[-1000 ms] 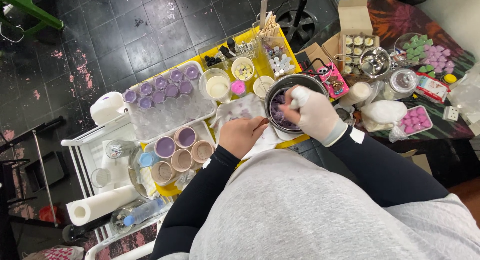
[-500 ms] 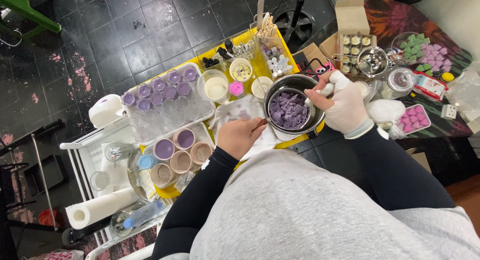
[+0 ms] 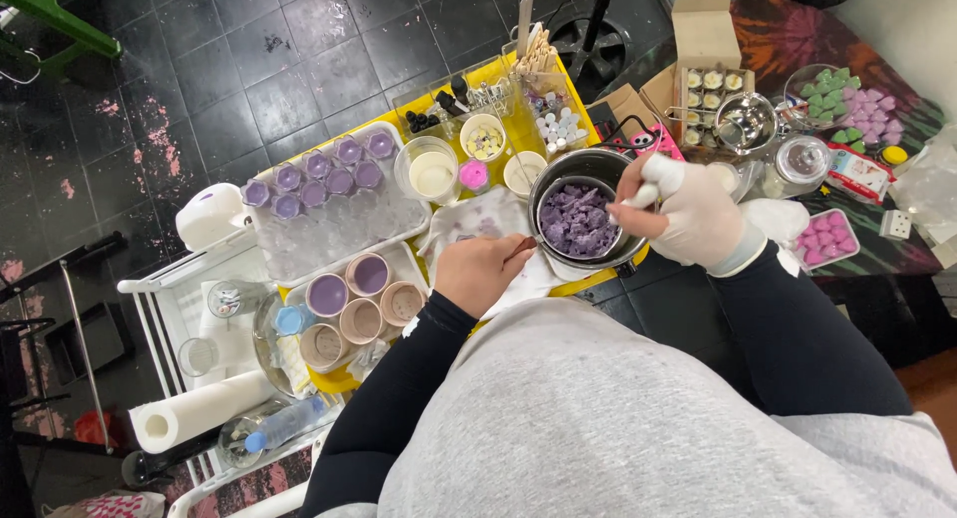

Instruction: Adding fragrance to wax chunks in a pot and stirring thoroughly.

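Dark floor tiles (image 3: 299, 69) with pink stains surround a crowded yellow tabletop (image 3: 518, 139), seen from above the person's lap. One right hand (image 3: 688, 214) in a white glove is closed around a small white tool (image 3: 643, 195), pinched between thumb and fingers, at the right rim of one round metal pot (image 3: 588, 214). Chunks of purple wax (image 3: 578, 222) fill the pot's bottom. One bare left hand (image 3: 483, 269), fingers curled, grips the pot's wooden handle (image 3: 520, 247) while resting on a stained white cloth (image 3: 478, 224). Both arms wear black sleeves.

Left of the cloth stand four round cups (image 3: 357, 301): two hold purple, two are beige inside. Beyond them, a white tray (image 3: 339, 229) carries seven small glass jars of purple wax (image 3: 319, 179) in two rows. Behind the pot sit one glass of creamy white liquid (image 3: 431, 172), one small pink dish (image 3: 475, 175) and a bunch of wooden sticks (image 3: 536, 49), too packed to count. One paper towel roll (image 3: 199, 408) and one plastic bottle (image 3: 284, 423) lie near the left. To the right, one bowl holds green and lilac wax shapes (image 3: 847, 99), and one small tray holds pink ones (image 3: 827, 239).
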